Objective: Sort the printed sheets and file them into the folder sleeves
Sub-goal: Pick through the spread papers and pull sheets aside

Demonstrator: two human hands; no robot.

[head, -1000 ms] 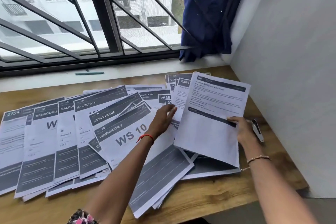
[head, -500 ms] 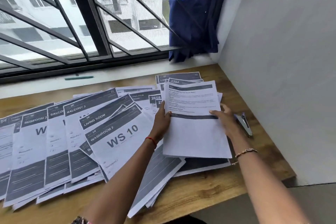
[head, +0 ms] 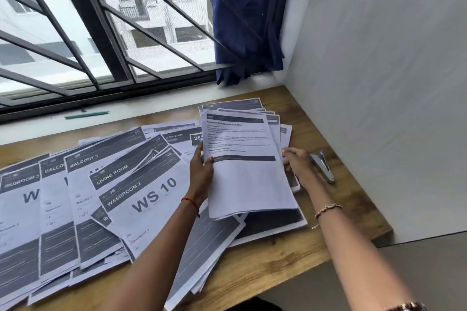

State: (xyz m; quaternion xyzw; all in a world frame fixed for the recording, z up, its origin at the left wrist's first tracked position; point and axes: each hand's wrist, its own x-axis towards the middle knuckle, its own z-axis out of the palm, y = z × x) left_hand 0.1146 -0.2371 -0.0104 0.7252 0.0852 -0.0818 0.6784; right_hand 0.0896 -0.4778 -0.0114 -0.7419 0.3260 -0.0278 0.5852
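Many printed sheets point(head: 141, 194) lie fanned across the wooden table point(head: 278, 260), with headings such as WASHROOM 2, LIVING ROOM and BALCONY 3. At the right end, a small stack of text sheets point(head: 247, 171) is held between both hands. My left hand point(head: 201, 171) grips the stack's left edge, thumb on top. My right hand point(head: 297, 164) grips its right edge with curled fingers. More sheets lie under and behind the stack. No folder is in view.
A silver stapler point(head: 323, 164) lies on the table just right of my right hand. A green pen point(head: 86, 115) rests on the window sill. A blue cloth point(head: 247, 20) hangs by the barred window. A white wall point(head: 379, 83) closes the right side.
The text sheet moved from a tilted hold in my right hand to a squared stack. My left hand left the spread sheets and took the stack's left edge.
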